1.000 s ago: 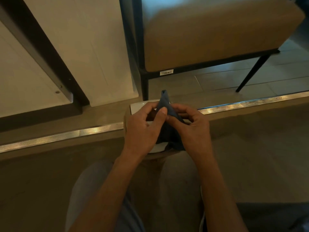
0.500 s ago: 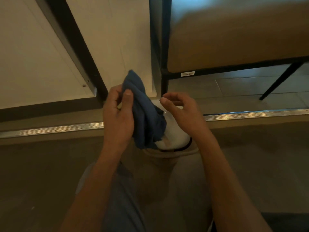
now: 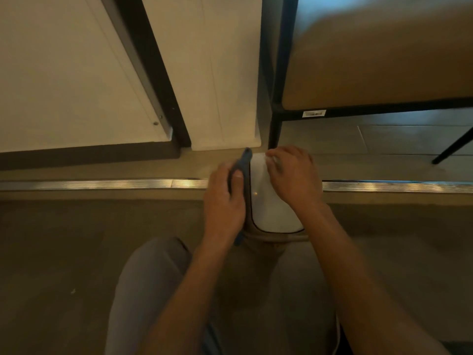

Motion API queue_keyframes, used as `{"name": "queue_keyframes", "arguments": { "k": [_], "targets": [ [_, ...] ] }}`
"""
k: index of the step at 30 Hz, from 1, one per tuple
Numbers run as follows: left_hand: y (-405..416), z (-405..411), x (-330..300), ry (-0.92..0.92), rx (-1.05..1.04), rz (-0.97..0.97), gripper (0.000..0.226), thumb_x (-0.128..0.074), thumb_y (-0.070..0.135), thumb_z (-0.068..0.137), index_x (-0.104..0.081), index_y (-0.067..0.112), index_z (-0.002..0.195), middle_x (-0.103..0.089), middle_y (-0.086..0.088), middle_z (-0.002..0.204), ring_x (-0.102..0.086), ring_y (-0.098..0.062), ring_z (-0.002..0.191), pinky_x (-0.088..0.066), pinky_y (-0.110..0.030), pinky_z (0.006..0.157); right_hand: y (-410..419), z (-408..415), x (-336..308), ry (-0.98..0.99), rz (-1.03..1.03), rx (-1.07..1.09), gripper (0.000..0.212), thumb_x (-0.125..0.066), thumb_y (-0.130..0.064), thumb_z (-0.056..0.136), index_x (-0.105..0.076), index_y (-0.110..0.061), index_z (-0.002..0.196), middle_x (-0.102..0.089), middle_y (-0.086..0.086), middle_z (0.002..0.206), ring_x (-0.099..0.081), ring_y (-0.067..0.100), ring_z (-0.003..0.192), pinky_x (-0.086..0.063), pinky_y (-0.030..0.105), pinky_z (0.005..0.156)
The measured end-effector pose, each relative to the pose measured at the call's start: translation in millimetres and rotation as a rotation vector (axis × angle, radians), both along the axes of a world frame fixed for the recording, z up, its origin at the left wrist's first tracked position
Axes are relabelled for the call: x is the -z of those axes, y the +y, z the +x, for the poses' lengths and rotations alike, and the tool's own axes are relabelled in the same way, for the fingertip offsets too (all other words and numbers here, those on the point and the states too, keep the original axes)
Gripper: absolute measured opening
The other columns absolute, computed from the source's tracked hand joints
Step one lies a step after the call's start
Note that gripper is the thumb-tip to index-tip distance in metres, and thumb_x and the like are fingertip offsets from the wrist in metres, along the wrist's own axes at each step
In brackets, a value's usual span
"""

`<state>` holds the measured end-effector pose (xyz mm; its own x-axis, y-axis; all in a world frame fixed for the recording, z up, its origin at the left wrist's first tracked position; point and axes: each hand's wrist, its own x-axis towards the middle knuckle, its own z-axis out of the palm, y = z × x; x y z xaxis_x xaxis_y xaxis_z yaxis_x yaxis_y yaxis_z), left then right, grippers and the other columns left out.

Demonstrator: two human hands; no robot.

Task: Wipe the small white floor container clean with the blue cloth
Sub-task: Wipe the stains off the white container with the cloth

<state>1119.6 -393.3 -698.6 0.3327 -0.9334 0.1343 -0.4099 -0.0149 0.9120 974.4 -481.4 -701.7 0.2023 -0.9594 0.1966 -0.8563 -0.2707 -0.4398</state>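
The blue cloth point(image 3: 242, 170) is gripped in the left hand point(image 3: 225, 203), the thumb laid over it and the fingers curled round it, and is held against the left side of the small white floor container point(image 3: 266, 201). The right hand point(image 3: 291, 175) is laid on the container's top right, fingers bent over the far edge, apparently to steady it; nothing is pinched in it. The two hands are kept apart, with the white lid exposed between them. The container is seen standing on the floor just before the person's knees, across a metal threshold strip point(image 3: 102, 184), beside the foot of a black-framed upholstered seat point(image 3: 371, 60). Wiping is judged to be at an early stage: the cloth is placed at one flank only, and the lid and the remaining sides are presumably still to be covered; no dirt can be made out. A small white label point(image 3: 313, 113) is fixed to the seat frame, but its print is too blurred to be read.
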Motion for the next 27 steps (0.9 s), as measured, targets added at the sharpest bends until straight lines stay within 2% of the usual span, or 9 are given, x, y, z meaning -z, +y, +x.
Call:
{"name": "queue_keyframes", "arguments": {
  "k": [3, 7, 10, 13, 15, 17, 19, 23, 27],
  "targets": [
    [12, -18, 17, 0.052, -0.005, 0.084, 0.026, -0.043, 0.042, 0.106, -0.053, 0.035, 0.129, -0.055, 0.013, 0.129, -0.050, -0.008, 0.120, -0.046, -0.035, 0.103, -2, 1, 2, 0.015, -0.009, 0.011, 0.030, -0.047, -0.030, 0.101, -0.060, -0.024, 0.128, -0.061, 0.003, 0.130, -0.053, 0.022, 0.122, -0.039, 0.042, 0.106],
    [22, -20, 28, 0.170, -0.062, 0.102, 0.037, -0.029, 0.072, 0.095, -0.055, 0.059, 0.117, -0.044, 0.048, 0.124, -0.039, -0.006, 0.132, -0.035, -0.034, 0.112, -12, 0, 0, 0.119, 0.020, 0.031, 0.032, -0.040, -0.034, 0.103, -0.061, -0.023, 0.124, -0.062, 0.005, 0.126, -0.052, 0.025, 0.120, -0.034, 0.043, 0.103],
    [23, -17, 48, 0.335, -0.086, 0.126, 0.038, -0.037, 0.069, 0.096, -0.054, 0.058, 0.129, -0.052, 0.025, 0.139, -0.046, -0.005, 0.135, -0.042, -0.042, 0.114, -17, 0, -2, 0.100, 0.047, 0.035, 0.033, -0.039, -0.034, 0.103, -0.062, -0.020, 0.123, -0.062, 0.006, 0.126, -0.051, 0.025, 0.120, -0.032, 0.042, 0.103],
    [24, -20, 57, 0.327, -0.088, 0.114, 0.031, -0.047, 0.036, 0.105, -0.050, 0.043, 0.135, -0.049, 0.020, 0.136, -0.048, 0.009, 0.125, -0.045, -0.024, 0.107, -17, 4, 2, 0.045, 0.029, 0.048, 0.032, -0.040, -0.034, 0.104, -0.062, -0.018, 0.120, -0.064, 0.007, 0.122, -0.055, 0.025, 0.115, -0.032, 0.041, 0.105],
    [22, -18, 63, 0.342, -0.120, 0.125, 0.031, -0.047, 0.027, 0.105, -0.051, 0.041, 0.132, -0.048, 0.009, 0.141, -0.048, 0.003, 0.129, -0.044, -0.020, 0.107, -19, 8, 9, 0.057, 0.011, 0.082, 0.038, -0.034, -0.039, 0.103, -0.063, -0.019, 0.119, -0.065, 0.006, 0.119, -0.058, 0.024, 0.111, -0.033, 0.041, 0.106],
    [11, -13, 69, 0.431, -0.153, 0.208, 0.032, -0.043, 0.027, 0.107, -0.051, 0.032, 0.137, -0.047, -0.002, 0.147, -0.048, -0.014, 0.136, -0.040, -0.034, 0.115, -20, 10, 14, 0.082, -0.011, 0.105, 0.050, -0.024, -0.045, 0.100, -0.063, -0.020, 0.118, -0.067, 0.006, 0.117, -0.061, 0.025, 0.108, -0.036, 0.043, 0.106],
    [-4, -6, 71, 0.480, -0.150, 0.365, 0.042, -0.038, 0.037, 0.107, -0.050, 0.022, 0.144, -0.051, -0.008, 0.146, -0.050, -0.025, 0.134, -0.040, -0.049, 0.114, -19, 11, 16, 0.092, -0.043, 0.106, 0.052, -0.022, -0.045, 0.099, -0.065, -0.019, 0.115, -0.068, 0.007, 0.114, -0.062, 0.025, 0.105, -0.038, 0.044, 0.105],
    [-40, 11, 59, 0.516, -0.090, 0.501, 0.027, -0.042, 0.044, 0.105, -0.066, 0.031, 0.107, -0.069, 0.003, 0.106, -0.063, -0.013, 0.100, -0.052, -0.038, 0.091, -19, 13, 19, 0.112, -0.105, 0.121, 0.043, -0.030, -0.039, 0.101, -0.067, -0.019, 0.110, -0.070, 0.006, 0.109, -0.063, 0.024, 0.101, -0.039, 0.042, 0.103],
    [-93, 23, 43, 0.398, -0.043, 0.572, 0.024, -0.051, 0.039, 0.101, -0.065, 0.024, 0.088, -0.069, -0.003, 0.092, -0.063, -0.021, 0.090, -0.049, -0.032, 0.074, -21, 14, 22, 0.113, -0.133, 0.124, 0.037, -0.034, -0.036, 0.101, -0.067, -0.020, 0.106, -0.070, 0.004, 0.105, -0.063, 0.021, 0.097, -0.040, 0.042, 0.100]
  ]
}}
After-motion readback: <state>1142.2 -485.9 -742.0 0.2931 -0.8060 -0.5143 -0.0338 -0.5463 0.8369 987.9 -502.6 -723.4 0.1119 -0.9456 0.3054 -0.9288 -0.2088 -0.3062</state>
